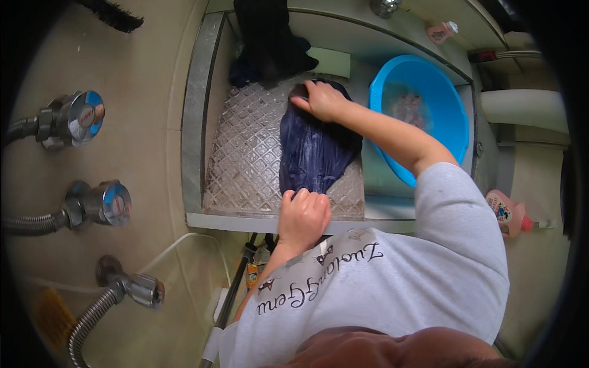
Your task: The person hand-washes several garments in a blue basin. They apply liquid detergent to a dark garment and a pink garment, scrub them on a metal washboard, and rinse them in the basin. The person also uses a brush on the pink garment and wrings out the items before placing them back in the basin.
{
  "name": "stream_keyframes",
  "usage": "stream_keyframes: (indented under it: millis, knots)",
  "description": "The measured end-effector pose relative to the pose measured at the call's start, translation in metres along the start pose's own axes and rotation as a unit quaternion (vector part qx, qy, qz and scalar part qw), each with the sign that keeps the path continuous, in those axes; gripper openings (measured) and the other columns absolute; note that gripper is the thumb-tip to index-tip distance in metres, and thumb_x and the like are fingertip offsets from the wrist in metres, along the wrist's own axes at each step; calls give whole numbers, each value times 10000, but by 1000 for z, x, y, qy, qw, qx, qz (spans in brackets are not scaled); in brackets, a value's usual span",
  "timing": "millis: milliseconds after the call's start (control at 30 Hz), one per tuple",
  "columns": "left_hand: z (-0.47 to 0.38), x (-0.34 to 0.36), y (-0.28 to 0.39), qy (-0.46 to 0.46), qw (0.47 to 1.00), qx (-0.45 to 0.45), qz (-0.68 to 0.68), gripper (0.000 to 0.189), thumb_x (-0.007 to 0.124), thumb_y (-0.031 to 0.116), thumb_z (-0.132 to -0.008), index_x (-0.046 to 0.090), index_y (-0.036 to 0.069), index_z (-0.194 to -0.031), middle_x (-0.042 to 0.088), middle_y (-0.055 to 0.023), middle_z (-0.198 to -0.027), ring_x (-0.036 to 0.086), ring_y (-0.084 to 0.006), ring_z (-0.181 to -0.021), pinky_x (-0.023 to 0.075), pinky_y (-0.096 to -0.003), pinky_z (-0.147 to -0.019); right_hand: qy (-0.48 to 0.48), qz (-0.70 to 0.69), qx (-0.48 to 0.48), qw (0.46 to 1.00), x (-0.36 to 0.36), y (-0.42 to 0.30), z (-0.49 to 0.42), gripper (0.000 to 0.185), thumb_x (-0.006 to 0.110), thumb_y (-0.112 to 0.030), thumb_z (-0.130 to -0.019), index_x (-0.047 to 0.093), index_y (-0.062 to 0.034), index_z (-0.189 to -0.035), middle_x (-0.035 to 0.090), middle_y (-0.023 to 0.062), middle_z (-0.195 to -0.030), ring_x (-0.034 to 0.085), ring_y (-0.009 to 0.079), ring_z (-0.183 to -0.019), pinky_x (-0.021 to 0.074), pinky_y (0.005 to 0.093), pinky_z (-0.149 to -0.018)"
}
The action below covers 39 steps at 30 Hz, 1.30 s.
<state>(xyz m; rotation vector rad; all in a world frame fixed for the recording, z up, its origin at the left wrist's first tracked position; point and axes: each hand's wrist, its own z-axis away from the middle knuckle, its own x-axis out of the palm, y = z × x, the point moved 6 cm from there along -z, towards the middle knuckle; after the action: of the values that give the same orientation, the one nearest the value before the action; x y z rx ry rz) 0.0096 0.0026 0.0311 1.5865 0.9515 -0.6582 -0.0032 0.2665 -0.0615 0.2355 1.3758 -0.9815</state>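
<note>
A wet, dark blue garment (313,142) lies stretched over the diamond-patterned washboard surface (244,152) of a laundry sink. My left hand (303,218) is closed in a fist around its near end, at the front rim. At the far end, my right hand (324,100) grips a darker part of the garment between thumb and fingers. Pale streaks, perhaps suds, show on the cloth. Folds hide what lies under my right hand's fingers.
Black clothing (271,41) hangs over the sink's far left corner. Right of the washboard, a blue plastic basin (382,87) holds cloudy water and something pale. A pink bottle (504,211) stands at right. Metal valves (85,115) project from the left wall. A brush (115,16) is at upper left.
</note>
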Motion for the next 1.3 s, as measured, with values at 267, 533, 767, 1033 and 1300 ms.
stream_keyframes:
  millis: [267, 533, 767, 1033, 1300]
  knots:
    - [1, -4, 0, 12, 999, 24, 31, 188, 699, 161, -801, 535, 145, -710, 528, -2, -654, 536, -203, -715, 392, -397, -754, -67, -41, -202, 976, -21, -47, 134, 659, 666, -562, -860, 556, -43, -1251, 631, 259, -1050, 606, 432, -1018, 508, 516, -869]
    - [4, -4, 0, 44, 997, 21, 59, 292, 736, 142, -776, 496, 138, -611, 517, -7, -605, 513, -212, -656, 372, -393, -724, -23, 23, 76, 997, -1, 8, -25, 676, 587, -611, -905, 598, 3, -1187, 670, 243, -1103, 649, 440, -1040, 534, 506, -881]
    - [1, -8, 2, 30, 997, 25, 62, 281, 753, 195, -762, 514, 142, -623, 543, -7, -608, 525, -234, -666, 373, -400, -711, -90, -91, -196, 972, -8, -68, 141, 633, 710, -472, -853, 560, -79, -1326, 627, 269, -1058, 609, 440, -1023, 511, 513, -892]
    - [10, 2, -2, -6, 999, -14, 46, 274, 747, 222, -798, 544, 142, -633, 555, -12, -622, 550, -209, -719, 391, -424, -790, 79, -55, 122, 988, 29, 4, -51, 731, 619, -636, -872, 634, 28, -1176, 678, 264, -1122, 652, 411, -1072, 539, 497, -886]
    - [-77, -48, -64, 202, 678, -359, 608, 416, 726, 90, -926, 431, 167, -643, 442, 68, -665, 401, -58, -662, 372, -248, -623, 188, -434, -6, 881, -80, 56, 186, 482, 641, -380, -973, 616, -32, -1305, 684, 117, -1216, 628, 187, -1105, 483, 331, -971]
